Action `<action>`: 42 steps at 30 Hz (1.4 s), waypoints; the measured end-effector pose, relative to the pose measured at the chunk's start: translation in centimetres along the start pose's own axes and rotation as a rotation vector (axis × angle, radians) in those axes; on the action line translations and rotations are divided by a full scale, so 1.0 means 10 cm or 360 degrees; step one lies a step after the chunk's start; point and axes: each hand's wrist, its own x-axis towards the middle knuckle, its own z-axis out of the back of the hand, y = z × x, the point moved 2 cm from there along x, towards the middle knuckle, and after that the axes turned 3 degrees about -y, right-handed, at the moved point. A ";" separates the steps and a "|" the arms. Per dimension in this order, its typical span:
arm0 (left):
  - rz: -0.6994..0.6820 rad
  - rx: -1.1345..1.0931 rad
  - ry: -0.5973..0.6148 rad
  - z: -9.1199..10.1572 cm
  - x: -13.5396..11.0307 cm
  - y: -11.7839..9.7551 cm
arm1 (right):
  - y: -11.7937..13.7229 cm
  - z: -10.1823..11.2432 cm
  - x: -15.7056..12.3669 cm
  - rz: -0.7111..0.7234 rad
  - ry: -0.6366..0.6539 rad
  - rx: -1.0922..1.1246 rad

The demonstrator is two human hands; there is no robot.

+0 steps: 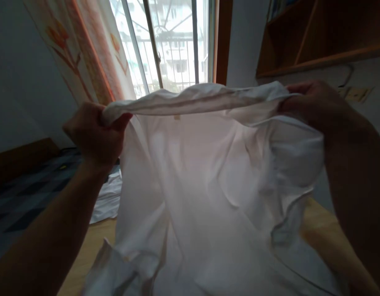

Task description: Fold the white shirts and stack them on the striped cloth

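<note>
White fabric, thin enough to glow against the window (pixel 174 53), filled most of what I had on my feed from the head camera. Both hands were closed on the garment (pixel 190 176): my left hand (pixel 99 131) was wrapped round one end of its gathered upper edge, and my right hand (pixel 310 100) gripped the other end, a little higher in the frame. That edge was the line I read everything from, running side to side between the two grips, with neither hand nearer to it. All the rest of the cloth hung below them, over the wooden tabletop (pixel 322 222), and its lowest part ran out of frame, so I couldn't tell whether it touched. Looser folds bunched under the right hand. Another white cloth (pixel 108 197) lay beyond the left forearm, nearer that side.
</note>
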 end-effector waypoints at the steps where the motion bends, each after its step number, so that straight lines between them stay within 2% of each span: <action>1: 0.0009 0.0018 0.0011 -0.05 0.10 -0.05 | 0.01 -0.03 0.14 0.0082 -0.0093 -0.0034; 4: 0.0005 0.0064 0.0230 -0.37 0.22 -0.14 | -0.19 -0.29 0.58 0.0243 -0.0491 -0.0277; 6: -0.0101 0.0085 0.0456 -0.70 0.10 -0.17 | -0.50 -0.61 0.77 0.0108 -0.0627 -0.0667; 7: -0.0180 0.0094 0.0584 -0.87 -0.01 -0.18 | -0.70 -0.79 0.81 0.0026 -0.0603 -0.0860; 8: -0.0228 0.0115 0.0715 -1.04 -0.17 -0.18 | -0.92 -0.97 0.80 -0.0057 -0.0464 -0.1036; 10: -0.0189 0.0165 0.1034 -1.35 -0.54 -0.16 | -1.40 -1.28 0.67 -0.0211 -0.0133 -0.1404; 12: -0.0045 0.0194 0.1416 -1.56 -0.98 -0.15 | -1.86 -1.45 0.42 -0.0432 0.0023 -0.1608; 13: 0.0025 0.0179 0.1608 -1.62 -1.21 -0.16 | -2.05 -1.50 0.29 -0.0475 0.0098 -0.1658; 14: -0.0003 0.0087 0.1744 -1.64 -1.42 -0.18 | -2.22 -1.52 0.17 -0.0455 0.0177 -0.1699; 17: -0.0261 -0.0223 0.2026 -1.55 -1.96 -0.27 | -2.57 -1.50 -0.12 -0.0425 0.0388 -0.1719; 19: -0.0410 -0.0346 0.2180 -1.45 -2.24 -0.28 | -2.66 -1.43 -0.25 -0.0468 0.0489 -0.1655; 21: -0.0447 -0.0370 0.2315 -1.37 -2.42 -0.25 | -2.67 -1.34 -0.34 -0.0456 0.0515 -0.1602; 23: -0.0442 -0.0364 0.2394 -1.33 -2.51 -0.19 | -2.61 -1.21 -0.43 -0.0363 0.0444 -0.1586; 26: -0.0397 -0.0389 0.2429 -1.30 -2.46 -0.18 | -2.50 -0.93 -0.64 -0.0335 0.0318 -0.1613; 28: -0.0323 -0.0459 0.2451 -1.23 -2.35 -0.29 | -2.43 -0.75 -0.83 -0.0369 0.0341 -0.1630; 30: -0.0337 -0.0629 0.2461 -1.07 -2.26 -0.51 | -2.34 -0.63 -1.05 -0.0242 0.0411 -0.1580; 33: -0.0599 -0.0971 0.2433 -0.71 -2.31 -0.97 | -2.13 -0.63 -1.38 0.0178 0.0590 -0.1331; 36: -0.0904 -0.1231 0.2401 -0.34 -2.60 -1.31 | -1.94 -0.73 -1.69 0.0339 0.0850 -0.1120; 39: -0.1087 -0.1362 0.2403 -0.14 -2.89 -1.40 | -1.87 -0.77 -1.89 0.0302 0.0948 -0.1142; 42: -0.1141 -0.1441 0.2374 -0.12 -3.00 -1.34 | -1.94 -0.66 -1.97 0.0251 0.0976 -0.1129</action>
